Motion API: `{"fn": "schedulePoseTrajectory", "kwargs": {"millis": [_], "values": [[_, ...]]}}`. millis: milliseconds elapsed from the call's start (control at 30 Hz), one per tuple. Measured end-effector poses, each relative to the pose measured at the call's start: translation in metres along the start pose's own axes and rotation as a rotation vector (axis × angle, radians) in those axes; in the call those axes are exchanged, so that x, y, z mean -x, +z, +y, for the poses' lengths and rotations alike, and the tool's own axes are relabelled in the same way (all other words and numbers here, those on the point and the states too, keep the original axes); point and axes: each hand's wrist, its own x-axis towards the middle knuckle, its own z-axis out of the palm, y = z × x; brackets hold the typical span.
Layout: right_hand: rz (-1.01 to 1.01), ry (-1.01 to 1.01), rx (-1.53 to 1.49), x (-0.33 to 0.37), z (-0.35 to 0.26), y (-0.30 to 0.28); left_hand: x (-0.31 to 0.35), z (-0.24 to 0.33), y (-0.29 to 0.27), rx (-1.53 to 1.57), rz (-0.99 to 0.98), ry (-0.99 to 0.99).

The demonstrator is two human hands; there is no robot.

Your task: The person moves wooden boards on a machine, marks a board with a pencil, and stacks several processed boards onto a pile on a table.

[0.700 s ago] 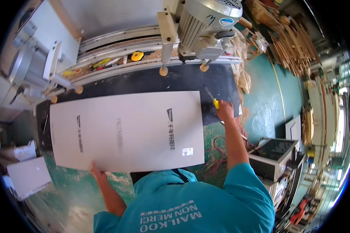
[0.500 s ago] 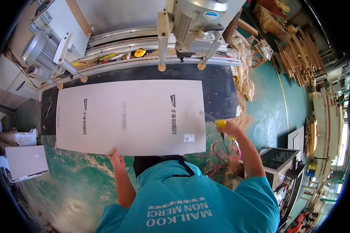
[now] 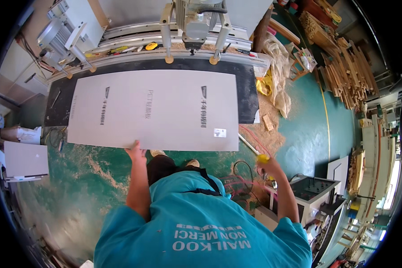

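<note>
A long pale grey panel (image 3: 165, 111) with dark print and a small white label lies flat on a black worktable (image 3: 247, 98), its near edge overhanging towards me. My left hand (image 3: 137, 152) is closed on that near edge, left of its middle, with the thumb on top and the fingers mostly below. Off the panel's near right corner, my right hand (image 3: 271, 167) grips a yellow hand tool (image 3: 263, 158); its exact kind is hard to make out. A pale rod (image 3: 249, 145) and a thin red hose lie close to this tool.
A machine with a motor head (image 3: 195, 33) and round-footed clamps stands along the table's far side. Its rail holds a yellow tape measure (image 3: 151, 46) and several hand tools. Sawdust and a wood block (image 3: 267, 123) lie right of the table. A control box (image 3: 315, 190) stands at right.
The panel has shifted away from me and rightward over the table, with my left hand still at its near edge. My right hand has drawn back from the table's corner with the yellow tool.
</note>
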Motion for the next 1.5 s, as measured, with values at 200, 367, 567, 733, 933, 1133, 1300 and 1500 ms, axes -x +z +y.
{"fn": "schedulePoseTrajectory", "kwargs": {"millis": [200, 367, 567, 733, 933, 1133, 1300, 1500], "values": [[-0.032, -0.386, 0.106, -0.003, -0.016, 0.033, 0.054, -0.053, 0.030, -0.034, 0.043, -0.111], [-0.062, -0.258, -0.452, -0.056, -0.075, 0.026, 0.065, -0.073, 0.045, -0.320, 0.009, -0.205], [-0.023, -0.309, -0.615, -0.090, -0.166, 0.029, -0.013, -0.033, -0.028, -0.178, 0.037, -0.096], [-0.285, -0.836, 0.028, -0.037, -0.264, 0.090, -0.075, 0.025, -0.068, -0.032, 0.342, 0.056], [-0.503, -0.510, -0.515, -0.085, -0.384, 0.132, -0.133, 0.122, -0.115, 0.094, 0.536, 0.194], [-0.541, -0.550, 0.111, -0.066, -0.524, 0.229, -0.211, 0.193, -0.181, 0.086, 0.637, 0.270], [-0.312, -0.478, 0.177, -0.060, -0.655, 0.248, -0.249, 0.229, -0.226, -0.300, 0.457, 0.191], [-0.438, -0.522, 0.343, -0.007, -0.689, 0.295, -0.242, 0.250, -0.238, -0.806, 0.468, 0.447]]}}
